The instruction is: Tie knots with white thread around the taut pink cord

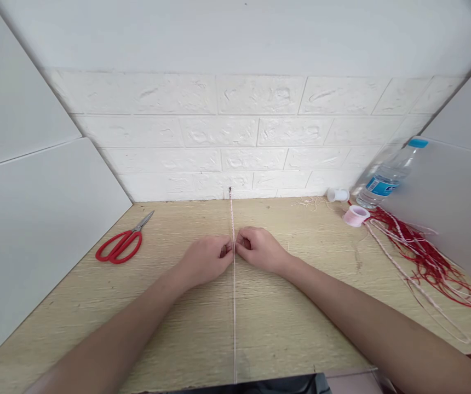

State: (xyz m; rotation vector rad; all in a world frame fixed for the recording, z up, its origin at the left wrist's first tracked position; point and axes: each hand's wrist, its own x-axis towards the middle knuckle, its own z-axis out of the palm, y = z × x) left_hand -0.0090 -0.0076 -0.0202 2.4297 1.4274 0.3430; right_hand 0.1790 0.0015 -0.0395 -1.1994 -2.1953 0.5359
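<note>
A pale pink cord (234, 306) runs straight from a small dark fixing point (230, 189) at the foot of the wall to the front edge of the table. Its far stretch looks thicker and knotted or braided; the near stretch is thin and smooth. My left hand (208, 256) is closed in a pinch at the cord's left side, where the knotted part ends. Facing it from the right, my right hand (260, 249) is pinched too, its fingertips beside the cord. Any fine thread ends between the fingers are too small to make out.
Red-handled scissors (122, 243) lie at the left, blades pointing away. On the right are a pink thread spool (356, 216), a white spool (338, 195), a water bottle (387, 178) and a heap of red cords (428, 257). White panels (34, 230) flank the table.
</note>
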